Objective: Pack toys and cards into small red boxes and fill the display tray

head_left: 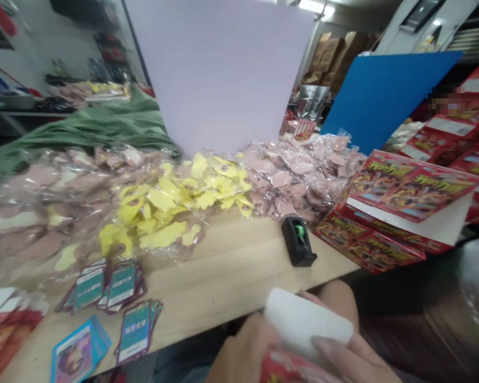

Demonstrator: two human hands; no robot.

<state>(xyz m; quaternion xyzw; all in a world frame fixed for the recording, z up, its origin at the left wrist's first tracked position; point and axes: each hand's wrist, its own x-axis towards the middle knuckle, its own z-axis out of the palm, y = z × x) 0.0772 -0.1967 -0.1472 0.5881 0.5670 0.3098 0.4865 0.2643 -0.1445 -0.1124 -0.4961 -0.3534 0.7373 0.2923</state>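
Note:
Low in the head view, my left hand (243,354) and my right hand (353,359) both press on a white rounded block (307,323). Its ends sit against my left palm and my right fingers. Under it, a red printed box (287,368) shows at the bottom edge, partly hidden by my hands. Both hands are off the light wooden table (227,266), just beyond its front edge. A bare knee or leg (337,298) lies behind my right hand.
Plastic bags of pink pieces (299,178) and yellow pieces (163,205) cover the table's back. A black tape dispenser (298,242), several card stacks (133,330) and red printed boxes (399,197) stand around. Lilac and blue boards rise behind.

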